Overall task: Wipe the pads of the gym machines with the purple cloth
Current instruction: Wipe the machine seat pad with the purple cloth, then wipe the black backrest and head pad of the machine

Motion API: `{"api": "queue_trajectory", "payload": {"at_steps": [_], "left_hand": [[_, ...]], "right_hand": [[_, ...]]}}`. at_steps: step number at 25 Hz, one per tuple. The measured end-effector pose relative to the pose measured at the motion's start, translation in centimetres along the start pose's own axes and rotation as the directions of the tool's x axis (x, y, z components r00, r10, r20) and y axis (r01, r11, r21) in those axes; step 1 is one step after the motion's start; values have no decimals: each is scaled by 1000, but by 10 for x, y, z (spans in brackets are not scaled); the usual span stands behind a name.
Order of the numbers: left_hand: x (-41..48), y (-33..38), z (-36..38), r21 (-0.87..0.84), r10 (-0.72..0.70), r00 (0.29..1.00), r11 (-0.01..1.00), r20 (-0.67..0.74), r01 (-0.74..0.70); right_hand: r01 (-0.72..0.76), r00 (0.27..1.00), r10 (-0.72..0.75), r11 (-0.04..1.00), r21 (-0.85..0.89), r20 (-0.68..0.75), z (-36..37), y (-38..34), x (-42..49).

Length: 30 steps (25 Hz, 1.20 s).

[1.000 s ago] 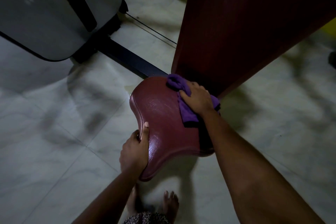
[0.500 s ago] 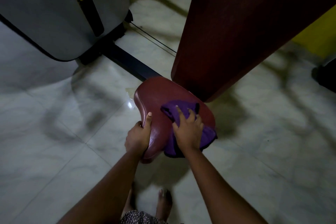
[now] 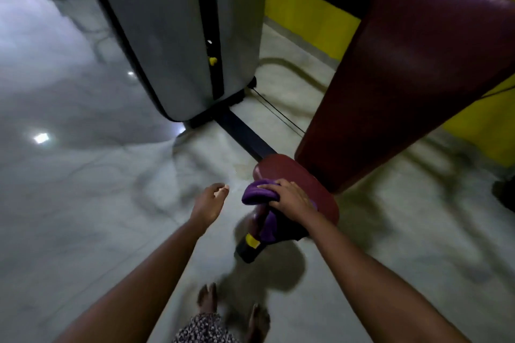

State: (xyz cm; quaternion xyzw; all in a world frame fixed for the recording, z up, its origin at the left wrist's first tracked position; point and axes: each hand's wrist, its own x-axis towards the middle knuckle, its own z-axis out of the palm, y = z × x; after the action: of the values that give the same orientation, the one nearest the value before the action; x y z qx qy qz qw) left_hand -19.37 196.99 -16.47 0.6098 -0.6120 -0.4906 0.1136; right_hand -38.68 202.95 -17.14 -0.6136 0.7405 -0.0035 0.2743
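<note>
A dark red seat pad sits low at the centre, below a tall dark red back pad that leans away to the upper right. My right hand presses the purple cloth onto the seat's front left edge; part of the cloth hangs down over the edge. My left hand hovers to the left of the seat, off it, fingers loosely curled and holding nothing. Under the seat a black post with a yellow band shows.
A grey weight-stack housing with a yellow pin stands behind left, joined by a black floor beam. A yellow and black wall runs behind. Pale glossy tiles spread left. My bare feet stand below the seat.
My left hand has let go of the seat's left edge and drawn away left. My right hand slid the cloth toward the seat's front edge. The view has tilted up.
</note>
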Motion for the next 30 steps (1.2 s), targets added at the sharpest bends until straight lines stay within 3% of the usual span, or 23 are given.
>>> {"api": "queue_trajectory", "payload": {"at_steps": [8, 15, 20, 25, 30], "left_hand": [[37, -16, -200, 14, 15, 966, 1000, -256, -12], [100, -63, -425, 107, 49, 906, 994, -420, -4], [137, -98, -570, 199, 46, 873, 978, -486, 59], [210, -120, -698, 221, 54, 840, 972, -539, 78], [318, -124, -828, 255, 57, 822, 961, -567, 110]], "right_hand": [[339, 938, -345, 931, -138, -28, -111, -186, 120], [516, 851, -525, 840, -169, -16, -150, -413, 239], [540, 835, -548, 834, -114, -51, -163, -562, 313], [544, 838, -544, 839, -19, -45, -174, -674, 409], [433, 888, -458, 815, 385, -28, -200, -776, 531]]}}
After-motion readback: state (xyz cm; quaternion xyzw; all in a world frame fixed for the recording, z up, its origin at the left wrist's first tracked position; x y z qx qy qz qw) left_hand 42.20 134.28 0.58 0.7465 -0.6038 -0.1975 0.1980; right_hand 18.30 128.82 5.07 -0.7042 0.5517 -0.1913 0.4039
